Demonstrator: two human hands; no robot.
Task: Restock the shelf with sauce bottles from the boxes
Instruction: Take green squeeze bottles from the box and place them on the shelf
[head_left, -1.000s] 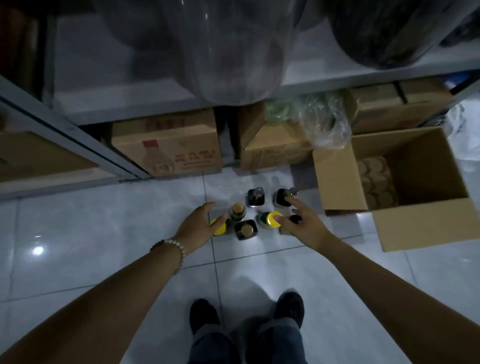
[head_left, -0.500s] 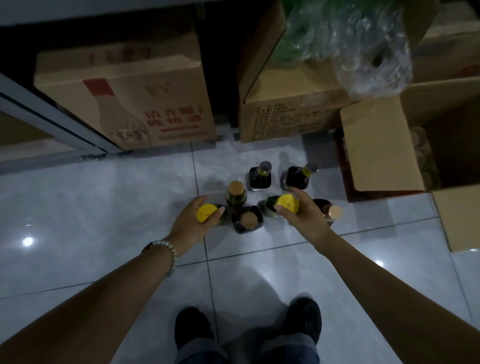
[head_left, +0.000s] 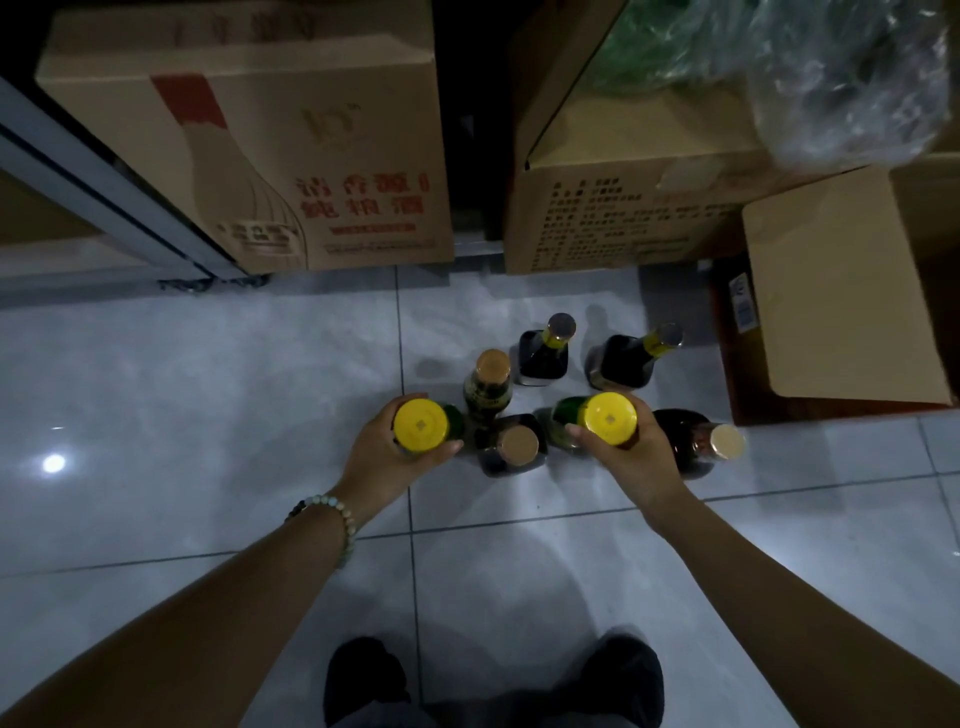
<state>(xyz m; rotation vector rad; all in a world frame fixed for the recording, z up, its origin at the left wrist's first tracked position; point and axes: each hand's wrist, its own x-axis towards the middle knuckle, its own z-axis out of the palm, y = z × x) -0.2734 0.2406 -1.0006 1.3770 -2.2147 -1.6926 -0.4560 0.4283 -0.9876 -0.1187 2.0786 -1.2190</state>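
**Both hands now have a yellow-top bottle**

A second ago your hands were flat and just reaching over the bottles. Now each one has grabbed a bottle.

Your left hand (head_left: 387, 452) holds the left yellow-top bottle (head_left: 422, 427). Its fingers (head_left: 400, 402) are curled round the top, just under the cap. Your right hand (head_left: 631, 457) holds the right yellow-top bottle (head_left: 609, 418) the same way, fingers and thumb wrapped round the neck.

Both bottles are low down in the little group on the floor (head_left: 208, 389), right in front of your shoes (head_left: 363, 675). I cannot tell if they have left the floor yet.

Five more bottles stand there with no hand on them. Two brown-cap bottles (head_left: 491, 382) sit between your hands. Two dark bottles (head_left: 545, 348) stand behind. One dark red bottle (head_left: 696, 441) stands just beside your right hand.

You have also bent in closer, so the boxes look bigger. The closed box (head_left: 260, 145) and the middle box (head_left: 623, 208) sit under the shelf frame (head_left: 104, 192). The open box (head_left: 831, 291) is on your right.

I think the grab is done. Next, lift both bottles straight up so you do not knock the ones close by. Then take them to the shelf.
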